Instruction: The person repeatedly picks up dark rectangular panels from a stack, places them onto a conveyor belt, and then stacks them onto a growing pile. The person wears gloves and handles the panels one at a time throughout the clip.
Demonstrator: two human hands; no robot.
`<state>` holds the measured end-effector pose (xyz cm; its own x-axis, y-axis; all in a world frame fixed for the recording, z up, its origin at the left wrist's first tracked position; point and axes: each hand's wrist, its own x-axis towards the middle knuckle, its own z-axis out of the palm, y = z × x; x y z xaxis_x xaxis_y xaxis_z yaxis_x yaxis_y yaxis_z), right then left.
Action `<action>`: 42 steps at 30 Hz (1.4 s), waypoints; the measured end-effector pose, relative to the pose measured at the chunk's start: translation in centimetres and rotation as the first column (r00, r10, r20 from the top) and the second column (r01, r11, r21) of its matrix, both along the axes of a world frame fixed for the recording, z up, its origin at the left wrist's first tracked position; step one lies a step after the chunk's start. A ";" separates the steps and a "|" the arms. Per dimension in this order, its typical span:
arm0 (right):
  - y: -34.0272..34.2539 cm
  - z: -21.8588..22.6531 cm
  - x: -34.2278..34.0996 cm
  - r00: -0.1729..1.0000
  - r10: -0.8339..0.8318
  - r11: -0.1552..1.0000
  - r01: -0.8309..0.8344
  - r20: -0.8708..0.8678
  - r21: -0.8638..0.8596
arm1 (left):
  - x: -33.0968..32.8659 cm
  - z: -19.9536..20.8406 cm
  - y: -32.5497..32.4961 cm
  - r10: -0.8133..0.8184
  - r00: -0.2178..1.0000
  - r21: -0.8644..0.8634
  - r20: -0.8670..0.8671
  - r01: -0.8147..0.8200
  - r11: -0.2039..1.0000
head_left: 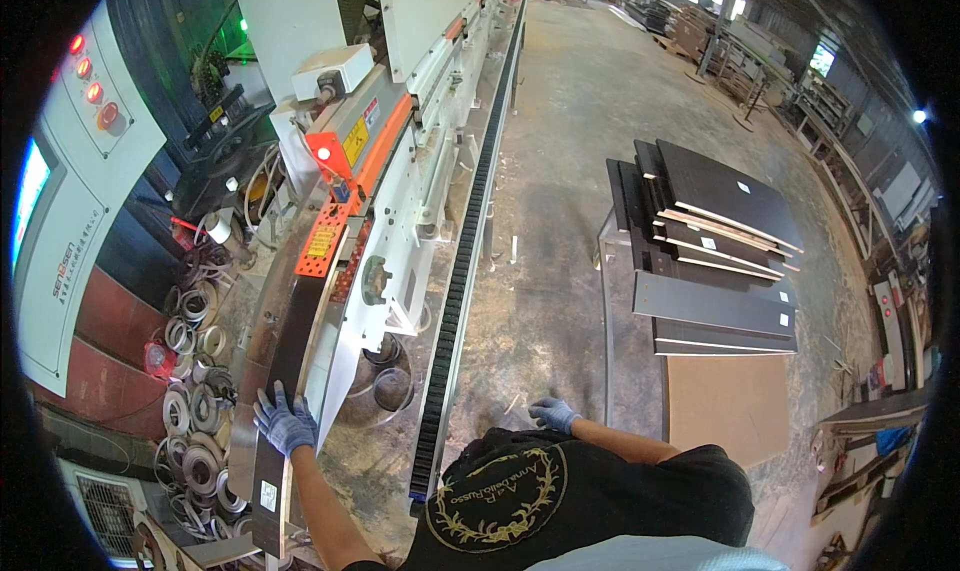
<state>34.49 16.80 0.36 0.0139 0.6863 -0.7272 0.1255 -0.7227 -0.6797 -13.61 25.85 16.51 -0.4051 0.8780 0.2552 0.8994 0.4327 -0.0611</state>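
Observation:
My left hand (286, 423), in a grey-blue glove, lies flat with spread fingers on a long, narrow dark board (296, 346). The board's far end meets an orange perforated guard (325, 239) on a white machine (345, 316). A small white label (268, 496) is stuck near the board's close end, and a pale edge shows along its right side. Beside my body, my right hand (553, 412), also gloved, hangs above the floor with loosely bent, parted fingers and nothing visible in it.
A black roller track (460, 301) runs along the machine's right side. Dark panels (715, 306) lie stacked on a stand at right, above a brown board (728, 401). Coiled edging rolls (200, 466) crowd the floor at left, near a control cabinet (80, 201) with red buttons.

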 end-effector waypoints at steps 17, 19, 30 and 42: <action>0.0 -1.0 0.1 0.998 0.051 0.998 -0.050 0.035 -0.023 | 0.2 0.4 -0.1 0.009 0.999 -0.011 0.031 -0.008 1.000; 0.1 -0.5 0.0 0.997 0.061 0.998 -0.060 0.037 -0.019 | 0.3 0.6 -0.1 0.013 0.999 -0.009 0.040 -0.012 1.000; 0.7 -0.6 0.4 0.999 0.041 0.999 -0.042 0.032 0.020 | 1.0 1.1 0.3 0.043 0.998 0.011 0.047 -0.043 0.999; 2.4 0.8 5.6 0.992 -0.103 0.943 0.073 0.078 0.325 | 4.4 1.4 6.7 0.092 0.990 -0.071 0.105 -0.084 0.994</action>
